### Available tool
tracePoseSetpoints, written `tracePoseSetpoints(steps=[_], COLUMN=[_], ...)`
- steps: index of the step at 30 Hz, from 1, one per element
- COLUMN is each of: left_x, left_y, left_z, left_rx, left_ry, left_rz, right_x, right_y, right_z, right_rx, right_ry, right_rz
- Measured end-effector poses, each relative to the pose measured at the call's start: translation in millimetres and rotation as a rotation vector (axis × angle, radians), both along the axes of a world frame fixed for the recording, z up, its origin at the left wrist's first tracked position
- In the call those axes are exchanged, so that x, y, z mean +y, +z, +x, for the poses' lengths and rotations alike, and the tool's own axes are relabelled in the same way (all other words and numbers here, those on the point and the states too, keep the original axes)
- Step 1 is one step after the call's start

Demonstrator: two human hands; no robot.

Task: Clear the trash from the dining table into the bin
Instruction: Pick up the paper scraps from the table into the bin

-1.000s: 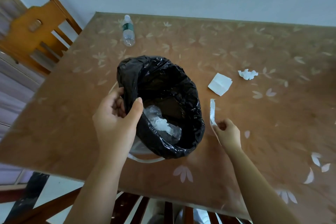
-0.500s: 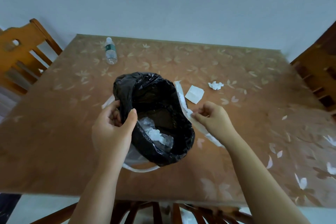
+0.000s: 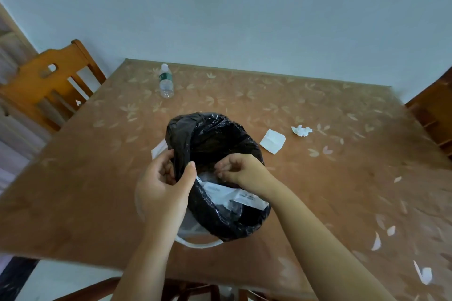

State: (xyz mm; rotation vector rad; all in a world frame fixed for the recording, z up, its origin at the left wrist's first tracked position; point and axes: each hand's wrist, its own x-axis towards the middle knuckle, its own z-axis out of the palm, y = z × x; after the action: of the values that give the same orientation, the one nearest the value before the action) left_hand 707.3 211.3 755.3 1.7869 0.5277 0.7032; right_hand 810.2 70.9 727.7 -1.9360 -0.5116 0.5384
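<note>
A white bin (image 3: 198, 243) lined with a black bag (image 3: 210, 134) stands on the brown dining table (image 3: 318, 203). My left hand (image 3: 161, 188) grips the bag's near-left rim, thumb inside. My right hand (image 3: 242, 171) hovers over the bin's mouth with loosely curled fingers that hold nothing. Just below it a long white paper strip (image 3: 227, 194) lies inside the bag on clear plastic trash. A folded white paper (image 3: 272, 140) and a crumpled tissue (image 3: 302, 130) lie on the table to the right of the bin.
A clear water bottle (image 3: 166, 82) with a green label stands at the table's far left. A wooden chair (image 3: 46, 80) sits at the left side, another chair (image 3: 433, 110) at the right edge. A pale wall runs behind the table.
My right hand carried the paper strip from the table over the bin's rim, and the strip now lies inside the bag. My left hand kept its hold on the bag.
</note>
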Motion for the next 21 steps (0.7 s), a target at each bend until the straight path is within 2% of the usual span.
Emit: tracePoseSetpoints(steps=[4, 9, 12, 21], left_x=[0.0, -6.9, -15.0, -28.4], left_y=[-1.3, 0.1, 3.3, 0.4], left_z=[15.0, 46.8, 69.9, 132.2], left_rx=[-0.021, -0.071, -0.094, -0.036], left_ry=[0.012, -0.001, -0.002, 0.071], left_rz=[0.015, 0.001, 0.036, 0.175], right_x=[-21.2, -70.3, -99.7, -122.3], right_y=[-4.9, -23.9, -49.7, -135.9], right_z=[12.7, 46.2, 75.7, 175.1], right_rx=[-0.082, -0.142, -0.136, -0.073], right_ry=[-0.093, -0.447, -0.580, -0.619], right_rz=[0.012, 0.120, 0.039, -0.129])
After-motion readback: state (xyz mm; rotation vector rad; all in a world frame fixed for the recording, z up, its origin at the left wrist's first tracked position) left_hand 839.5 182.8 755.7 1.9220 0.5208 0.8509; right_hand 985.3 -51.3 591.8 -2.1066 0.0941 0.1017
